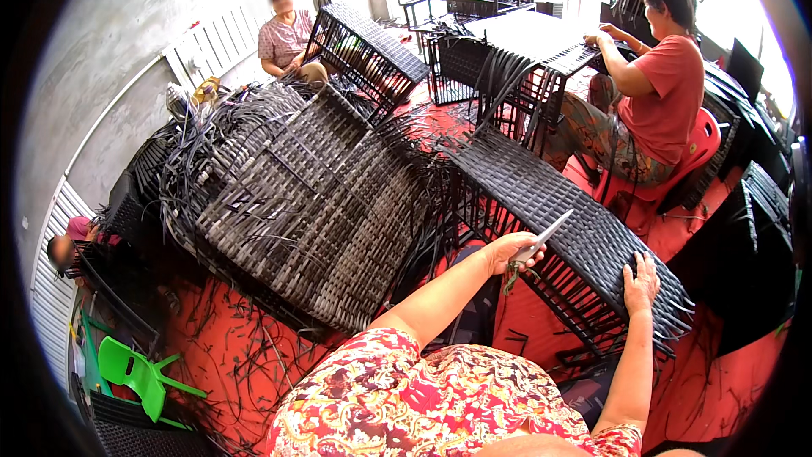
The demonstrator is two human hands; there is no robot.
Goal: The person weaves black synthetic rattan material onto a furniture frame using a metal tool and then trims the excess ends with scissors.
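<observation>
In front of me stands a long black frame with a woven strip panel (550, 195) on top and bare rods down its near side. My left hand (510, 252) is closed round the handle of what look like scissors (550, 230), their pale, pointed blades together and aimed up to the right. A dark green cord hangs from the handle. Fingers spread, my right hand (641, 284) lies on the panel's right part, holding nothing. Loose strip ends (672, 313) stick out past the panel's near right end.
A large grey-brown woven piece (321, 211) with loose strips fills the left. One co-worker (664, 85) sits at right on a red chair (700, 148), another person (288, 38) at the far left, a third (68, 245) low left. A green chair (135, 372) and cut strips lie on red flooring (228, 330).
</observation>
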